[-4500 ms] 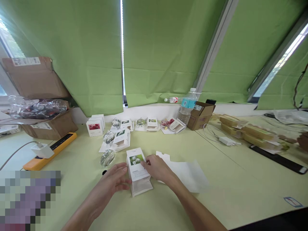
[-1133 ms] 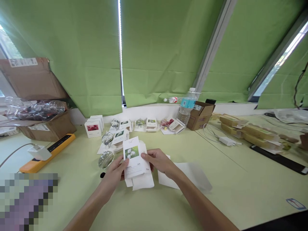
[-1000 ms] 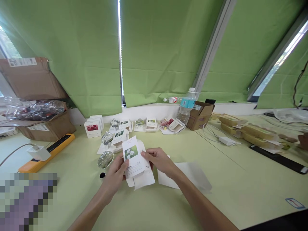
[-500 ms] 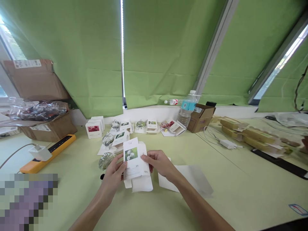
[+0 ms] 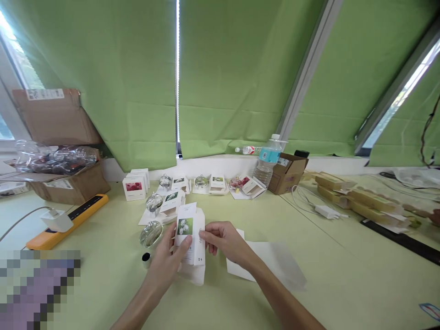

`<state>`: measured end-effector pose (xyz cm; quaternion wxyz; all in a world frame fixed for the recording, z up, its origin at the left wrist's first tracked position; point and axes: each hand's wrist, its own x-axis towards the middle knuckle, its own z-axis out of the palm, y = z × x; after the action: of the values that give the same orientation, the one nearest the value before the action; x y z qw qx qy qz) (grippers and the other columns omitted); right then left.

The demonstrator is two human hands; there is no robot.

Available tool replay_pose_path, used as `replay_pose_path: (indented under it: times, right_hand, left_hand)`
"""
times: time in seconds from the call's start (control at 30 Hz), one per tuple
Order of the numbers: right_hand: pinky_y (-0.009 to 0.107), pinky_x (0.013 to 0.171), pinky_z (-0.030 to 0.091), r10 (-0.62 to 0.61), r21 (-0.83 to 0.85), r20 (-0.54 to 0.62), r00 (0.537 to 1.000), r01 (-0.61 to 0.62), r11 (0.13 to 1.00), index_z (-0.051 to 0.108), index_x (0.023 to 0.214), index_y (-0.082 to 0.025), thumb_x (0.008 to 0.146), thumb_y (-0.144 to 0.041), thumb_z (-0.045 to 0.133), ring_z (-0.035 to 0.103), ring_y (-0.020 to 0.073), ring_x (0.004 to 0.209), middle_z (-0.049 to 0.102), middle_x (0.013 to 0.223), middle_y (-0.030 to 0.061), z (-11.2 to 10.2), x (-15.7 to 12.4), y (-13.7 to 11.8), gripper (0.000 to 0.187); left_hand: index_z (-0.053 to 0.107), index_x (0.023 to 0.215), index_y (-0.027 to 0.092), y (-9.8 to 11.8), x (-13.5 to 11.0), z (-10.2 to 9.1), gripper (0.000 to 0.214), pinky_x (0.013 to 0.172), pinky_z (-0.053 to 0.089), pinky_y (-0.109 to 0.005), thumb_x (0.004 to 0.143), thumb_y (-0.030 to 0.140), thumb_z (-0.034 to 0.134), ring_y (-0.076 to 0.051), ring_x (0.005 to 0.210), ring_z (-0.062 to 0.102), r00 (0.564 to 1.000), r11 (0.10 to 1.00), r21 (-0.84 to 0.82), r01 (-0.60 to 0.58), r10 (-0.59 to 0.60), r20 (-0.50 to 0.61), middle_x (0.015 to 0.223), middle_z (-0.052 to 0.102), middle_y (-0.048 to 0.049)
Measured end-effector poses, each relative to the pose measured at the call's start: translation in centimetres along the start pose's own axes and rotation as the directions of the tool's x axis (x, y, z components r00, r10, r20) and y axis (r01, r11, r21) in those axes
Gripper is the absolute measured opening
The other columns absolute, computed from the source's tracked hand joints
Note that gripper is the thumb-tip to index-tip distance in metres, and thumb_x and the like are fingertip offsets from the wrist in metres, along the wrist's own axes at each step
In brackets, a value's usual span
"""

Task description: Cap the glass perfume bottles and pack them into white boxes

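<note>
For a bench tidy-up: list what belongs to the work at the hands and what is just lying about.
In use: left hand and right hand, holding a white flower-printed carton; white paper sheet; glass globe ornament.

Lying about: yellow power strip; water bottle; brown cardboard box.

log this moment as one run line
left hand: holds white flower box | right hand: holds box's right edge | nearby: glass ornament, paper sheet
</note>
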<state>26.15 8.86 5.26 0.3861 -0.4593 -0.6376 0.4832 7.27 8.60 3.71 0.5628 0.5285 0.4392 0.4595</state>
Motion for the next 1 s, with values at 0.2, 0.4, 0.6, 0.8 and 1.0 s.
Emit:
replay_pose_path:
  times: [0.2, 0.4, 0.6, 0.8, 1.0]
  right_hand:
    - [0.024, 0.054, 0.045, -0.018, -0.016, 0.026, 1.000, 0.018, 1.000, 0.064, 0.075, -0.017, 0.084, -0.048, 0.059, 0.052, 0.0116, 0.055, 0.060, 0.064, 0.0009, 0.0, -0.3, -0.5, 0.033]
    - [0.025, 0.056, 0.047, -0.007, -0.063, 0.026, 1.000, 0.008, 0.998, 0.063, 0.075, -0.017, 0.088, -0.052, 0.050, 0.055, 0.0116, 0.056, 0.066, 0.072, 0.0035, -0.3, -0.4, -0.6, 0.040]
    - [0.027, 0.061, 0.053, 0.031, -0.100, 0.068, 0.997, -0.024, 0.995, 0.067, 0.091, -0.017, 0.089, -0.055, 0.049, 0.060, 0.0167, 0.075, 0.067, 0.089, 0.0065, -0.3, -0.2, -0.5, 0.042]
    - [0.033, 0.079, 0.053, 0.028, -0.053, 0.193, 0.981, -0.018, 0.998, 0.062, 0.118, -0.021, 0.092, -0.053, 0.044, 0.062, 0.0208, 0.097, 0.066, 0.107, 0.0078, 0.0, -0.7, -1.0, 0.045]
    - [0.033, 0.080, 0.053, 0.038, -0.018, 0.235, 0.971, -0.034, 0.999, 0.058, 0.124, -0.022, 0.089, -0.055, 0.049, 0.060, 0.0225, 0.104, 0.062, 0.117, 0.0085, 0.1, -0.7, -0.8, 0.048]
  left_hand:
    - [0.032, 0.142, 0.022, 0.2, -0.5, 0.6, 0.089, 0.083, 0.048, -0.034, 0.067, 0.042, 0.076, -0.029, 0.108, 0.059, 0.995, 0.991, -0.091, 0.099, -0.096, 0.031, 0.125, 0.059, -0.0130]
    - [0.036, 0.140, 0.023, 0.3, -0.4, 0.3, 0.087, 0.082, 0.047, -0.034, 0.066, 0.039, 0.079, -0.028, 0.106, 0.061, 0.980, 0.961, -0.195, 0.195, -0.197, 0.009, 0.118, 0.064, -0.0119]
    - [0.036, 0.140, 0.026, -0.1, -0.4, -0.3, 0.080, 0.085, 0.045, -0.034, 0.072, 0.039, 0.075, -0.029, 0.116, 0.054, 0.979, 0.941, -0.272, 0.200, -0.184, 0.084, 0.125, 0.060, -0.0111]
    - [0.042, 0.138, 0.028, 0.8, -1.1, 0.1, 0.065, 0.087, 0.043, -0.032, 0.079, 0.040, 0.068, -0.027, 0.117, 0.053, 0.968, 0.905, -0.366, 0.218, -0.151, 0.202, 0.125, 0.060, -0.0068]
    - [0.051, 0.132, 0.026, 1.0, -1.2, -0.1, 0.049, 0.075, 0.044, -0.029, 0.086, 0.041, 0.058, -0.026, 0.111, 0.057, 0.957, 0.889, -0.402, 0.220, -0.118, 0.264, 0.118, 0.065, -0.0056]
